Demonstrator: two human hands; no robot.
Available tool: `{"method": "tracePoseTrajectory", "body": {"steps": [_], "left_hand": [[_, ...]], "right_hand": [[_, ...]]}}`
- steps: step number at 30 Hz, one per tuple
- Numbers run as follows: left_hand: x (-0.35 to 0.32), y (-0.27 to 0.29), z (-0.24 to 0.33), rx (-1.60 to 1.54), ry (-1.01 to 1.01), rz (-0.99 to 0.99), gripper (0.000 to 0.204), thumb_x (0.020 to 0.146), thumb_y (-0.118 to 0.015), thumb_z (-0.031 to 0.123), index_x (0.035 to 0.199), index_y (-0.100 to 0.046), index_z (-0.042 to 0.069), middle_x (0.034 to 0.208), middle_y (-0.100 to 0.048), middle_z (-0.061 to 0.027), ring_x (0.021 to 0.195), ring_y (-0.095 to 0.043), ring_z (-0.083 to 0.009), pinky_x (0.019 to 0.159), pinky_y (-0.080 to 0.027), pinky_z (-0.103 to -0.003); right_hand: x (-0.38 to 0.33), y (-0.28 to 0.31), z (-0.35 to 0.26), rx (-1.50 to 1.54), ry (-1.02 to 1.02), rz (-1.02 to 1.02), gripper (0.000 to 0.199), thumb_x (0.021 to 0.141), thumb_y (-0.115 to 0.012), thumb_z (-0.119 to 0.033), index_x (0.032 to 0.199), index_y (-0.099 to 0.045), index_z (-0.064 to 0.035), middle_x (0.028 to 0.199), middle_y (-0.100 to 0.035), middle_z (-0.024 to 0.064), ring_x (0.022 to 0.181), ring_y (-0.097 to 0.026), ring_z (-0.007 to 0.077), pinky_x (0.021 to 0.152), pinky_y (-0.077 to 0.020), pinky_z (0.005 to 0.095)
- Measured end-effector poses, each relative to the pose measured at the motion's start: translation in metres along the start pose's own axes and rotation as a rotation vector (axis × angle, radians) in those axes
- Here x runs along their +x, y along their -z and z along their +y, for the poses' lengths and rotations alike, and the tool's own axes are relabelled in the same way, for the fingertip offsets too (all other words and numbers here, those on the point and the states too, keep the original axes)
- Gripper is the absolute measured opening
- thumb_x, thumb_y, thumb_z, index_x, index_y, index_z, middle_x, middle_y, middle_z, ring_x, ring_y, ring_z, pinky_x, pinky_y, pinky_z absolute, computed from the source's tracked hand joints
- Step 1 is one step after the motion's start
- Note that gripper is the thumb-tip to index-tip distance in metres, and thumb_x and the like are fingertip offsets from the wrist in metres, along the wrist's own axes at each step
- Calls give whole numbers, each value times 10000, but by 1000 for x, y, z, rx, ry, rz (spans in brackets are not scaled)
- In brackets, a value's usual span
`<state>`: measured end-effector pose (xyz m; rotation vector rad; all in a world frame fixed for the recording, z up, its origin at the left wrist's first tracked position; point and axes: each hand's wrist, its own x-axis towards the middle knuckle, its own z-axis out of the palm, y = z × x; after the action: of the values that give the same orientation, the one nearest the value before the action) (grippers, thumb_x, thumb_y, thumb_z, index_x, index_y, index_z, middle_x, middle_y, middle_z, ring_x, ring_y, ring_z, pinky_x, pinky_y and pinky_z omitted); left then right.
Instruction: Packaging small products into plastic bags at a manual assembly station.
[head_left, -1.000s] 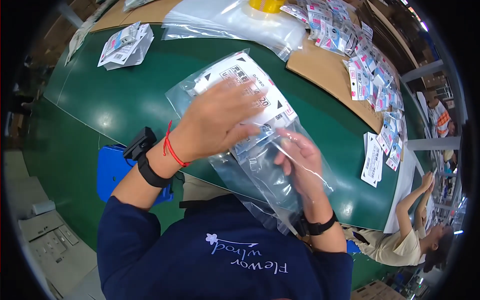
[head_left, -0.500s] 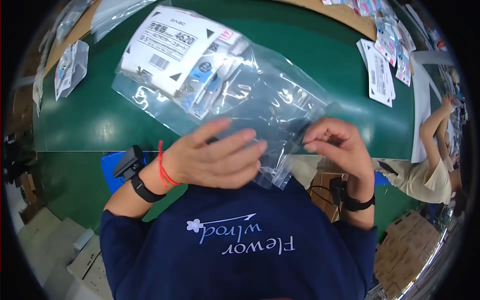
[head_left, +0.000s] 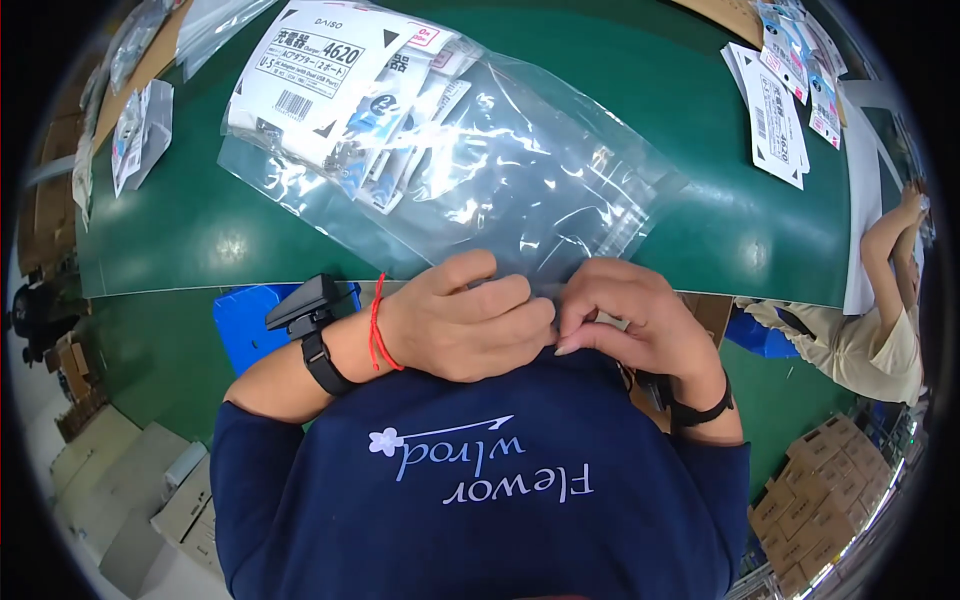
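A large clear plastic bag [head_left: 540, 190] lies slantwise on the green table, its near part reaching the table's front edge. At its far left end sit several flat blister packs [head_left: 385, 135] with blue and white cards, overlaid by a white printed label card [head_left: 310, 75]. My left hand [head_left: 470, 315] is closed, fingers curled at the near edge of the bag. Beside it, almost touching, my right hand [head_left: 630, 315] is closed in a pinch at the same edge. The bit of film between the fingertips is mostly hidden.
White label cards [head_left: 768, 120] lie at the right, by more blister packs [head_left: 790, 55]. Another pack [head_left: 140, 135] lies at the left. Blue bins [head_left: 245, 335] stand below the table's front edge. A co-worker's arm [head_left: 885, 250] shows at far right, above stacked cartons [head_left: 820, 490].
My left hand's spread fingers have curled in. My right hand has moved left and nearer, from the bag's right side to beside my left hand. The bag's near corner is gathered at my hands.
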<state>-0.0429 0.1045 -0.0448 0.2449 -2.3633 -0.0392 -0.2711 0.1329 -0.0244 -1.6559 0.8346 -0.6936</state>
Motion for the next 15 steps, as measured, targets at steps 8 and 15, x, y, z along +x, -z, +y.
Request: {"method": "tracePoseTrajectory", "body": {"steps": [8, 15], "left_hand": [[-4, 14, -5, 9, 13, 44, 147, 729, -743, 211, 768, -620, 141, 920, -582, 25, 789, -507, -155, 681, -399, -309], [0, 16, -2, -69, -16, -74, 254, 699, -787, 270, 863, -633, 153, 911, -599, 25, 778, -498, -170, 676, -391, -325]], "right_hand": [[-89, 122, 8, 841, 465, 1084, 171, 964, -503, -196, 969, -506, -25, 962, -542, 88, 706, -487, 124, 588, -438, 229], [-275, 168, 143, -668, 282, 2411, 211, 828, -488, -76, 689, -531, 77, 645, -563, 120, 543, -512, 200, 534, -446, 300]]}}
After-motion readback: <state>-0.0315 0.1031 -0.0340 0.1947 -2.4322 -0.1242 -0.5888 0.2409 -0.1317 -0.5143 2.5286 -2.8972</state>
